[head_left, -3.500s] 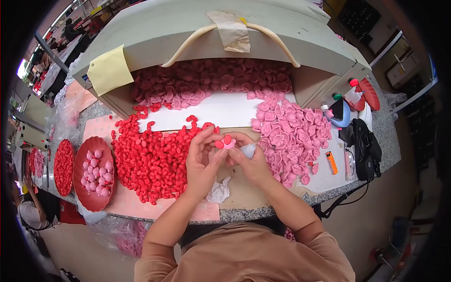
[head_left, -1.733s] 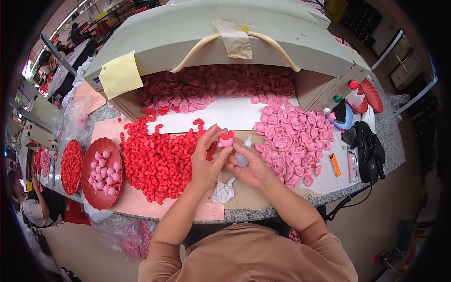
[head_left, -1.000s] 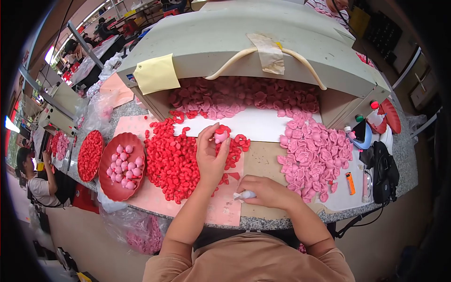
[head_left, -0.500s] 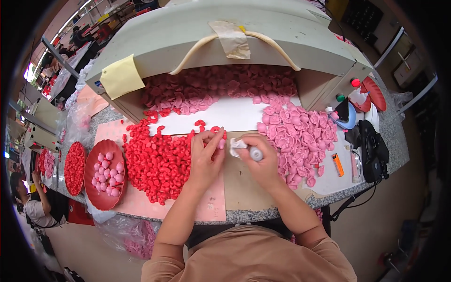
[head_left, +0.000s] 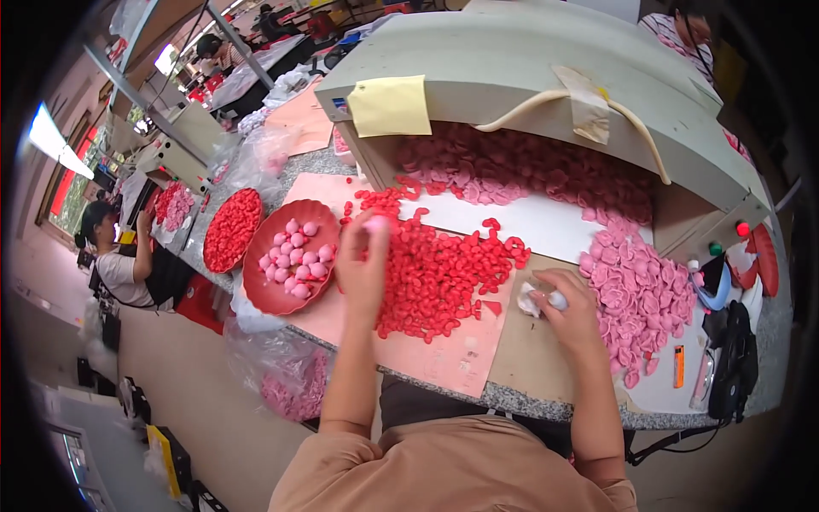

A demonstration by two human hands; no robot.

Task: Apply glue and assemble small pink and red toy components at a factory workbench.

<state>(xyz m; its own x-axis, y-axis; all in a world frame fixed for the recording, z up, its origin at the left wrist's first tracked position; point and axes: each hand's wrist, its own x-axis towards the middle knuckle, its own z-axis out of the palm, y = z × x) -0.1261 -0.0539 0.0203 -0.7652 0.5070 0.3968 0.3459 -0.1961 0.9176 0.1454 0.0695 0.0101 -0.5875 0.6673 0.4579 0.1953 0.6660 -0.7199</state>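
My left hand (head_left: 362, 271) is raised above the left part of the red piece heap, closed on a small pink ball-shaped piece (head_left: 375, 224) at its fingertips; motion blurs it. Just left of it lies a red scalloped dish (head_left: 253, 294) with several round pink pieces (head_left: 299, 256). Small curved red pieces (head_left: 435, 277) are heaped on pink paper (head_left: 448, 358) between my hands. Over the brown board (head_left: 533, 358), my right hand (head_left: 570, 311) grips a small white bottle (head_left: 557, 300), mostly hidden by the fingers, together with a crumpled white tissue (head_left: 528, 299).
A grey hooded box (head_left: 512, 60) stands behind, pink petal pieces inside it. More pink petal-shaped pieces (head_left: 636, 299) pile up at right, near an orange lighter (head_left: 679, 367) and a black bag (head_left: 734, 363). Another dish (head_left: 232, 230) of red pieces sits far left. A co-worker (head_left: 128, 264) sits beyond.
My left hand has moved left from the middle toward the red dish, carrying the pink piece. My right hand keeps the bottle and tissue. The view has swung left.
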